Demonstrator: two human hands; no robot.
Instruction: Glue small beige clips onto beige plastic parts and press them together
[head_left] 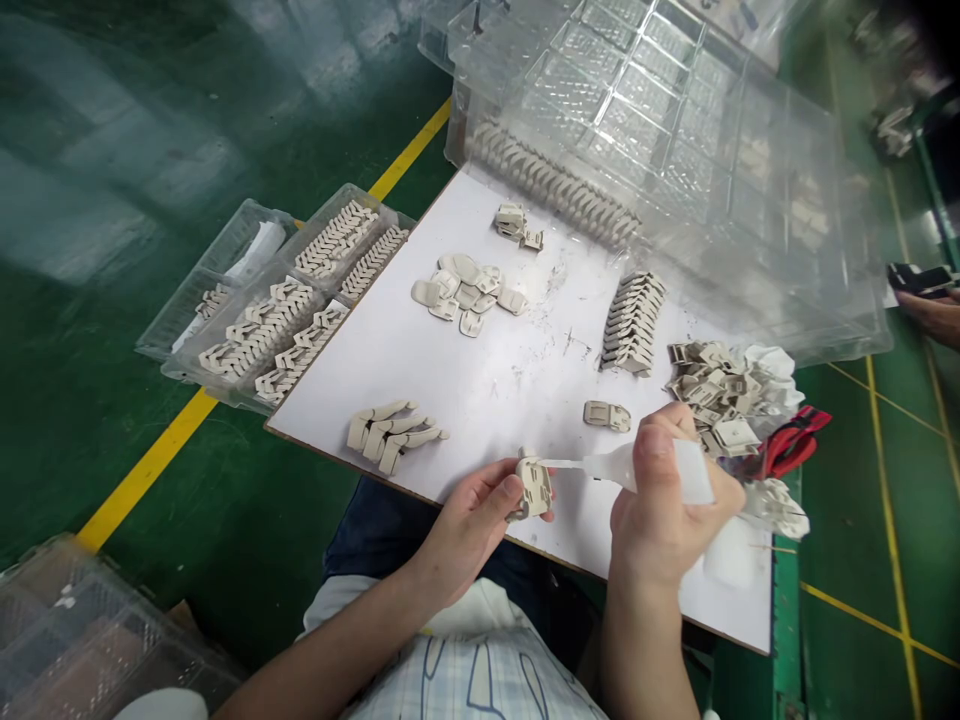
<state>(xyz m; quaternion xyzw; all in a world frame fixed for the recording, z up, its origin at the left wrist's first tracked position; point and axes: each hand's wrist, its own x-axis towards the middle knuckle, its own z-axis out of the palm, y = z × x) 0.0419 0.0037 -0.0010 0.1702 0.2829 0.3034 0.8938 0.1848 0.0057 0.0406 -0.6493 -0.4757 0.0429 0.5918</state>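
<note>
Near the front edge of the white-topped table, my left hand [480, 510] pinches a small beige plastic part [535, 487] with slots in its face. My right hand [667, 500] is wrapped round a white squeeze bottle [694, 472]. The bottle's long thin nozzle points left, and its tip meets the upper edge of the plastic part; whether it touches cannot be made out. Just beyond the bottle lies a single beige part [607, 415]. A short row of nested beige parts [394, 435] sits to the left of my left hand.
On the white tabletop [517, 375] are loose rounded pieces [469, 290], a stacked row [634, 322] and a heap of parts [716, 390]. Clear divided boxes [660, 130] stand at the back. Filled trays [255, 325] adjoin the left edge. Another person's hand [934, 315] shows far right.
</note>
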